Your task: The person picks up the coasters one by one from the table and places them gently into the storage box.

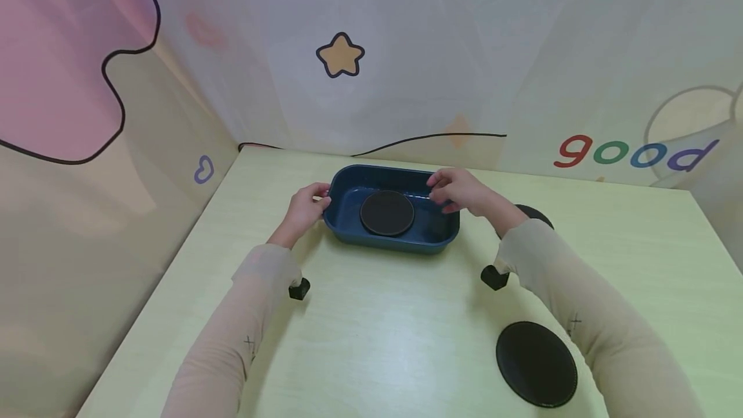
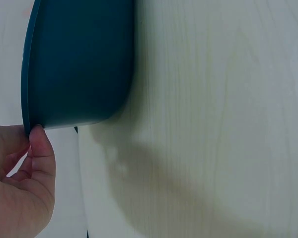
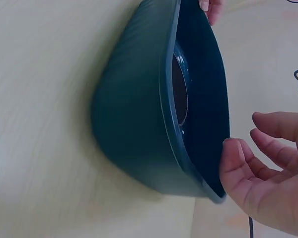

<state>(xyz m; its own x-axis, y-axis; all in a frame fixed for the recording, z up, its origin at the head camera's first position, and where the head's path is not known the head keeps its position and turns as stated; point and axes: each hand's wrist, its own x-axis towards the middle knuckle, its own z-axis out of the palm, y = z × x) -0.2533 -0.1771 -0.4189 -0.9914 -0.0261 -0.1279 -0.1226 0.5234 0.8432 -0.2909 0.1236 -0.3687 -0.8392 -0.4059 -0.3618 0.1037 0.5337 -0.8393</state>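
Observation:
A dark blue rectangular basin (image 1: pixel 395 245) with rounded corners is near the back of the table. On its floor lies a round black coaster (image 1: pixel 387 213). My left hand (image 1: pixel 307 205) pinches the basin's left rim between thumb and fingers, as the left wrist view also shows at the basin (image 2: pixel 79 64) edge. At the other end, my right hand (image 1: pixel 458 191) is over the right rim with its fingers apart. In the right wrist view, the thumb of my right hand (image 3: pixel 273 173) is right at the rim, and nothing is between the spread fingers.
Another round black coaster (image 1: pixel 536 364) lies at the front right of the pale wooden table (image 1: pixel 377 340). A further black disc (image 1: pixel 536 215) is partly hidden behind my right forearm. Small black blocks (image 1: pixel 495 277) show below the cuffs. A printed cloth wall (image 1: pixel 406 82) stands behind the table.

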